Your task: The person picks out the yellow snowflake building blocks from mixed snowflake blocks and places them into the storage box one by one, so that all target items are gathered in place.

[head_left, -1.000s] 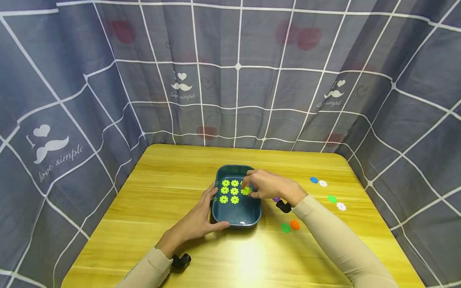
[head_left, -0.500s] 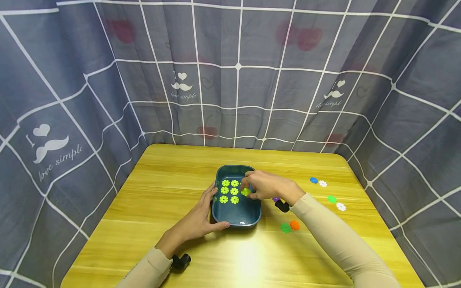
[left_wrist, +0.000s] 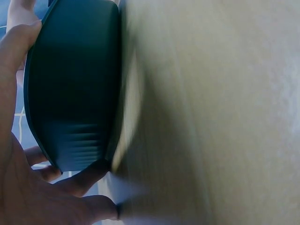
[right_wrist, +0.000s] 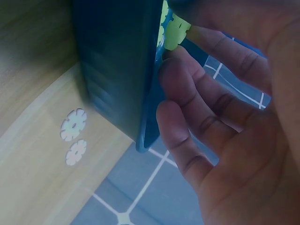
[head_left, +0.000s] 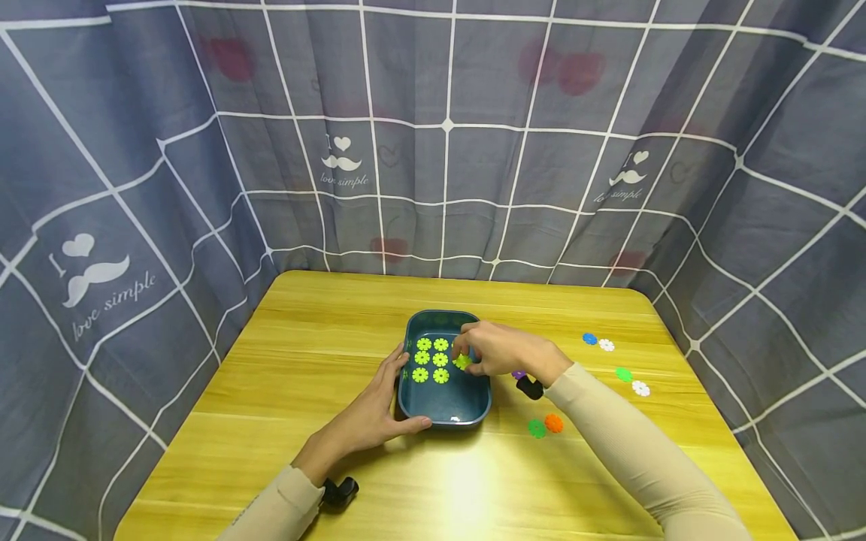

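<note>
A dark teal rectangular dish [head_left: 453,409] with rounded corners stands mid-table. Inside it, several yellow-green notched plastic discs [head_left: 440,359], flower-like in outline, lie in rows. My left hand [head_left: 368,413] holds the dish at its left side, thumb at the near rim and fingers spread along the wall. My right hand [head_left: 504,349] reaches over the right rim and pinches one yellow-green disc [right_wrist: 176,33] between thumb and fingertips. That disc looks tilted in the right wrist view, and the hand partly hides it. Another disc behind the fingers is nearly hidden.
To the right on the wooden table [head_left: 325,315] lie loose disc pairs: blue [head_left: 590,339] with white [head_left: 607,345], green [head_left: 624,374] with white [head_left: 640,388], darker green [head_left: 537,428] with orange [head_left: 554,424]. A purple disc [head_left: 519,373] shows beside the right wrist. Grey checked curtains [head_left: 406,150] enclose the table.
My right hand has shifted very slightly, with the fingers still at the same yellow-green disc. The left hand and the dish have stayed put.
</note>
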Tool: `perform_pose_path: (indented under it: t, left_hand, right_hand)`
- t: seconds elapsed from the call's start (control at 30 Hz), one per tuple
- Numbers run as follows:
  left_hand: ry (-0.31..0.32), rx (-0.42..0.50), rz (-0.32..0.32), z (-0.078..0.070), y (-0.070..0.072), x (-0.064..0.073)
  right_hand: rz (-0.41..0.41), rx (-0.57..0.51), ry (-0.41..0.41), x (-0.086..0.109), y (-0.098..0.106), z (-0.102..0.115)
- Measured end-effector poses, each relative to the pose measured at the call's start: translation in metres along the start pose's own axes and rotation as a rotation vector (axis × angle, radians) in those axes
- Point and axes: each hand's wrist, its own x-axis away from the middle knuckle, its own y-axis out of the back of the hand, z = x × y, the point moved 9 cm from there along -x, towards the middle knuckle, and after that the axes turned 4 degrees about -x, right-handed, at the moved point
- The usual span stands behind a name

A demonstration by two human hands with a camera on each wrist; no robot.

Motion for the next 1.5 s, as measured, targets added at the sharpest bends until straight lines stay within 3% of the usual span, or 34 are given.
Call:
perform_pose_path:
  t: [0.93,1.5]
  left_hand:
    - [0.002,-0.004,-0.004,0.0,-0.001,0.001]
    - [0.001,-0.008,-0.004,0.0,0.0,0.0]
  right_hand:
    - [-0.018,-0.017,0.017,0.005,0.001,0.002]
    - [-0.061,-0.045,0.0,0.023,0.007,-0.003]
